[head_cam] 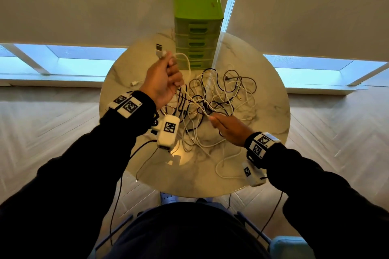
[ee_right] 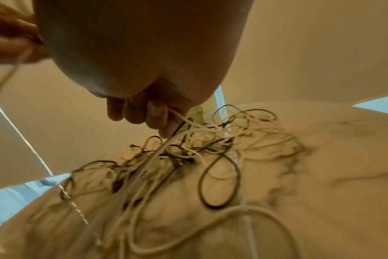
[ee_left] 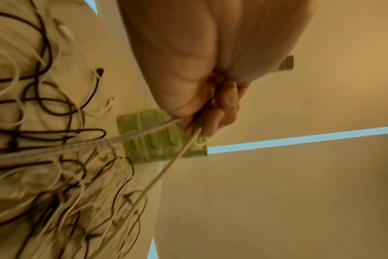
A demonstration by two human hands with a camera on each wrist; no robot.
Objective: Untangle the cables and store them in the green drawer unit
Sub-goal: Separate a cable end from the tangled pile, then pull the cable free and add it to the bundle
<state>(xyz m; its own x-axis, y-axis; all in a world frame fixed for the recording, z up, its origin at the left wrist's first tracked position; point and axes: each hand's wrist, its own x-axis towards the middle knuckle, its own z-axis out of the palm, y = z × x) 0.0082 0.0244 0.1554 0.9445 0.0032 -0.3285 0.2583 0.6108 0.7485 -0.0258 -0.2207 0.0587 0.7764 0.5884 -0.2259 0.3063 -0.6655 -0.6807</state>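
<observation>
A tangle of white and black cables (head_cam: pixel 219 99) lies on the round marble table (head_cam: pixel 269 115). My left hand (head_cam: pixel 162 82) is raised over the table's left part and grips a white cable (head_cam: pixel 185 65) near its USB plug (head_cam: pixel 159 49), which sticks up past the fist; in the left wrist view the left hand (ee_left: pixel 213 108) has cable strands (ee_left: pixel 166 175) running from it down to the pile. My right hand (head_cam: pixel 227 128) is low at the near side of the tangle and pinches the same white cable; the right wrist view shows its fingers (ee_right: pixel 155 115) curled round white strands (ee_right: pixel 179 119). The green drawer unit (head_cam: pixel 197 23) stands at the table's far edge, drawers closed.
A loose white cable (head_cam: pixel 229 166) loops toward the table's near right edge. A small white plug (head_cam: pixel 133 83) lies left of my left hand. Behind the table are pale blinds (head_cam: pixel 84 2) and window strips. Wood floor surrounds the table.
</observation>
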